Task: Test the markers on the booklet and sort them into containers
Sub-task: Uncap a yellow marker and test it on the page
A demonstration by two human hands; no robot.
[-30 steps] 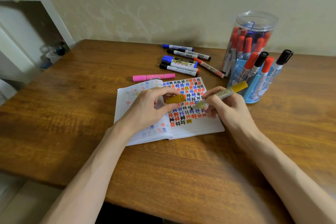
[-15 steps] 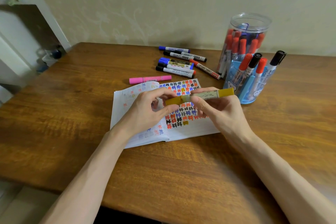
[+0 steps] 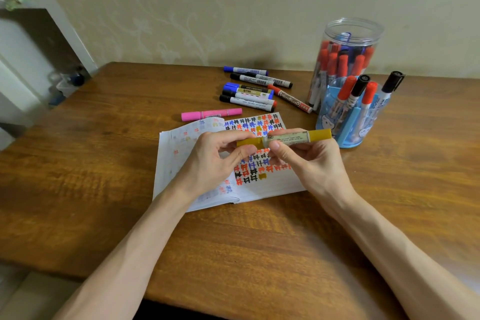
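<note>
Two hands hold one yellow marker (image 3: 288,138) level, just above the booklet (image 3: 172,161) on the table (image 3: 104,163). Left hand (image 3: 215,161) pinches its cap end; right hand (image 3: 311,161) grips the barrel btwn thumb & fingers. Booklet lies open, right page full of coloured test marks. Just beyond: pink marker (image 3: 211,114), then loose markers (image 3: 249,93). Far right, blue holder (image 3: 348,125) in front of clear jar (image 3: 350,34), both w/ markers upright.
</note>
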